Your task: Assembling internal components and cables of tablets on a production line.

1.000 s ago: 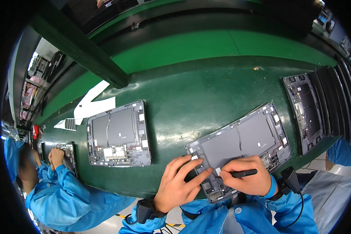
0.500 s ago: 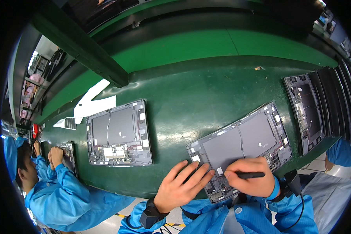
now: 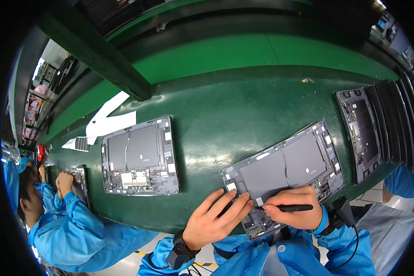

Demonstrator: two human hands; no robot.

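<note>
In front of me a dark grey tablet [image 3: 267, 172] lies opened at an angle, with its flat battery, a thin cable across it and small circuit boards showing. My left hand [image 3: 214, 221] rests on its near left corner, fingers spread flat. Pinched in my right hand [image 3: 302, 220] is a slim black pen-like tool [image 3: 297, 208]. Its tip end points left, down at the parts beside a small white label near the battery's lower edge. The right fingers hide part of the circuit board.
A second opened tablet [image 3: 142, 158] lies to the left, by white sheets [image 3: 110, 125]. At right another opened tablet [image 3: 362, 133] leans beside a row of upright dark panels [image 3: 393, 122]. A green post [image 3: 101, 57] rises from the green bench [image 3: 207, 133]. A co-worker [image 3: 73, 234] in blue works at far left.
The right hand and tool have shifted very slightly over the same spot. The left fingers have moved a little on the tablet's corner. The tablet lies as before.
</note>
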